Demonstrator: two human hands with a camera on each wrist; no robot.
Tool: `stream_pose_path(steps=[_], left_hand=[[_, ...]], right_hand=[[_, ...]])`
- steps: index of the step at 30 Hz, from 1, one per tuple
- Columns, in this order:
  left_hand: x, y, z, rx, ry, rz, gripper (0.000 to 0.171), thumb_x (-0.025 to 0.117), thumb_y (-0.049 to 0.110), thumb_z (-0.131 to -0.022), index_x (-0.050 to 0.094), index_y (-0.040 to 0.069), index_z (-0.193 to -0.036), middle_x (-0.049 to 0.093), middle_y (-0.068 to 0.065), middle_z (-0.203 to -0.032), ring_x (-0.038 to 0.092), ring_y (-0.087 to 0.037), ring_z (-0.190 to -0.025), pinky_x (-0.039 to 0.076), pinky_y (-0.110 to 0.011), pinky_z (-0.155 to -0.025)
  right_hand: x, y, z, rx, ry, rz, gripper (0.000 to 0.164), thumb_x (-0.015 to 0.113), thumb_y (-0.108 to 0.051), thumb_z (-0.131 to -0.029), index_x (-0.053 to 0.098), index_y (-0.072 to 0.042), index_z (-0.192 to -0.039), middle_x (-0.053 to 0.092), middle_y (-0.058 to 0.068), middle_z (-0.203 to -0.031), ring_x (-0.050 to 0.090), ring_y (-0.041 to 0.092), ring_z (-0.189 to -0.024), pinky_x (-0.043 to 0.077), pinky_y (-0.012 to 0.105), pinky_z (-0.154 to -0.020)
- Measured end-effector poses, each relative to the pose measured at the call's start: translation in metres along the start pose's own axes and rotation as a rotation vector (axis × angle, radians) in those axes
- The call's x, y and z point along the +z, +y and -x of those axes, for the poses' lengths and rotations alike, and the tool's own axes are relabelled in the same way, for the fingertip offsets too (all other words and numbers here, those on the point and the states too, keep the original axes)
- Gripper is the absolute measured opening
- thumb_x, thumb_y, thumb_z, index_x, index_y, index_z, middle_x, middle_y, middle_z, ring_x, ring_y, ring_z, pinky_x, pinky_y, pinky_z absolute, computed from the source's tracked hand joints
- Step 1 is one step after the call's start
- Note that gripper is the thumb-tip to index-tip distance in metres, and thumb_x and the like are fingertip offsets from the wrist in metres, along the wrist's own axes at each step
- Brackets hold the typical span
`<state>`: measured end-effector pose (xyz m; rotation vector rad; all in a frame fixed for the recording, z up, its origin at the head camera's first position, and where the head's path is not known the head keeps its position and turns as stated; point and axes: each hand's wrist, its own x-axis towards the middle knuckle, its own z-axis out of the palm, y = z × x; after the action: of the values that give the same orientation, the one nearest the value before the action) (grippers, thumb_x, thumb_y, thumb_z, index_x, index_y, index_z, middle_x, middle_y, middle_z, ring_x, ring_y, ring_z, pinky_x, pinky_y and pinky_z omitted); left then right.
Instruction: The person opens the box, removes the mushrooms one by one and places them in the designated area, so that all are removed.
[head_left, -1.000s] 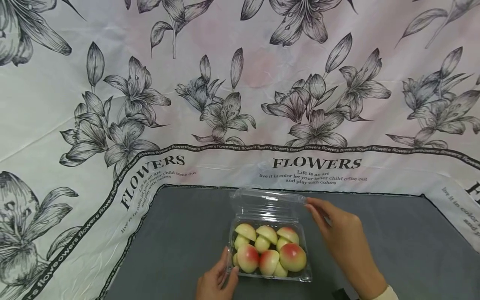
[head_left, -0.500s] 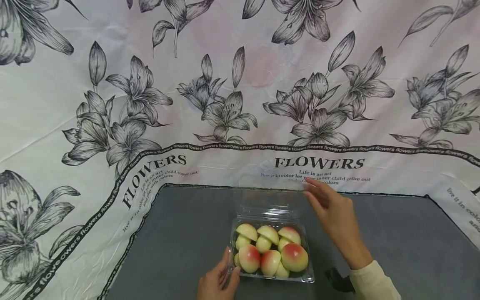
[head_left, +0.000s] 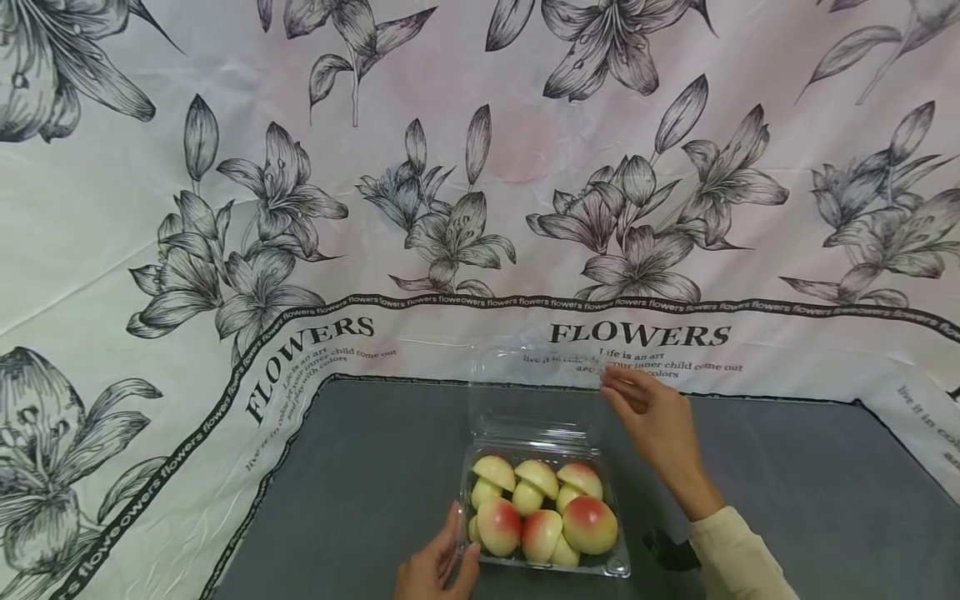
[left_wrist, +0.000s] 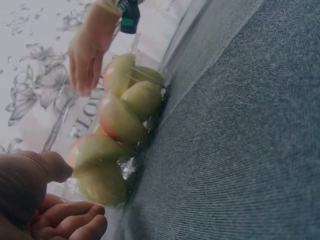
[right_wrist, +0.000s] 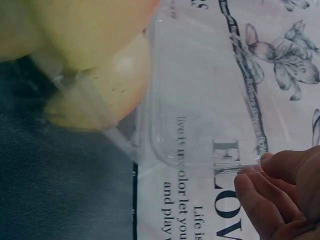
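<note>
Now that the clear lid (head_left: 536, 404) stands more upright than a second ago, its corner pinched by the right hand (head_left: 656, 423), the red-tinged fruits (head_left: 542, 533) lie uncovered in the clear box (head_left: 617, 567) on the counter (head_left: 360, 483); the left hand (head_left: 437, 567) grips its left side.

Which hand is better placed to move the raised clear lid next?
The right hand, probably: it pinches the lid by its edge, while the left hand holds the container.

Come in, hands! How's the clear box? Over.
Left hand gripping box, left side. Right hand pinching raised lid. Box open, mushroom shapes inside. Nothing seen blocking lid.
</note>
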<state>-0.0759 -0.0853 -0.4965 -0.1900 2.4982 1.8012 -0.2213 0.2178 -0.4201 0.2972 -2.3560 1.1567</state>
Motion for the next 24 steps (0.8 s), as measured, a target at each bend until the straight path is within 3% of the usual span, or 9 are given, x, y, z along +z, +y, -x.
stream_pose_path(steps=[6,18,24], left_hand=[[0.001,-0.001,-0.001,0.015,0.002,0.0,0.074,0.077,0.042,-0.098,0.053,-0.001,-0.153,0.065,-0.026,-0.138,0.068,-0.042,-0.121,0.066,-0.039,-0.087],[0.004,0.0,0.003,-0.005,0.018,-0.013,0.077,0.077,0.046,-0.098,0.053,-0.002,-0.153,0.064,-0.026,-0.14,0.067,-0.043,-0.123,0.066,-0.041,-0.087],[0.004,0.0,0.001,-0.016,0.011,-0.003,0.077,0.077,0.045,-0.097,0.052,-0.002,-0.154,0.061,-0.029,-0.142,0.066,-0.045,-0.125,0.066,-0.041,-0.088]], right_hand=[[0.005,0.01,0.001,0.024,-0.038,-0.006,0.033,0.079,-0.009,-0.098,0.074,-0.003,-0.13,0.079,0.013,-0.116,0.079,0.03,-0.098,0.057,0.006,-0.077],[0.007,0.019,0.003,0.118,-0.151,0.015,0.038,0.078,-0.014,-0.099,0.071,0.001,-0.134,0.078,0.015,-0.117,0.078,0.031,-0.102,0.066,0.029,-0.08],[0.007,0.027,0.005,0.145,-0.225,0.048,0.039,0.076,-0.015,-0.101,0.07,0.0,-0.136,0.078,0.013,-0.119,0.078,0.028,-0.102,0.066,0.026,-0.075]])
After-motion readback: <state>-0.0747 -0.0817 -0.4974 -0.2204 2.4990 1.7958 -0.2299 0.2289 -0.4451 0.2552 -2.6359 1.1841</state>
